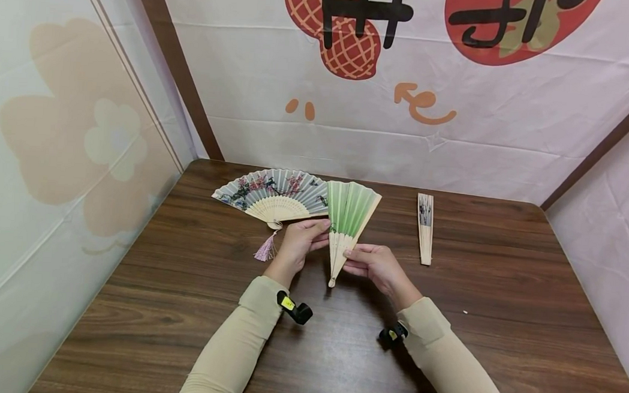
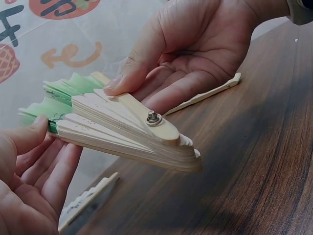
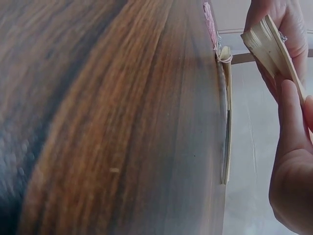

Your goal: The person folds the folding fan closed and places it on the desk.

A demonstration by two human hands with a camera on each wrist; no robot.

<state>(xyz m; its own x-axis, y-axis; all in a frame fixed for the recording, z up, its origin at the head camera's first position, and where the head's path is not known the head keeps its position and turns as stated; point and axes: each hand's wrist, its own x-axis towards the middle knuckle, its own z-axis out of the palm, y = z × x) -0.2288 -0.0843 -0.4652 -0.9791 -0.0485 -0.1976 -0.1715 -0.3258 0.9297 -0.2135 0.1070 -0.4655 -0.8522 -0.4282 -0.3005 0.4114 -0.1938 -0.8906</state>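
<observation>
Fingers (image 2: 63,166) curled, 2 hands (image 1: 300,241) (image 1: 379,265) pinch the green fan (image 1: 350,208).

- We count three pale-ribbed folding fans: one half-spread green fan (image 1: 350,214), one spread grey flower-printed fan (image 1: 278,198) near the far left corner of the brown wood-grain table (image 1: 504,274), one closed slim fan (image 1: 425,230) by the far edge.
- We find one pink fringed tassel (image 1: 264,251).
- We see two bare hands (image 1: 302,241) (image 1: 377,265).
- We see two black wrist cameras (image 1: 301,313) (image 1: 392,335).
</observation>
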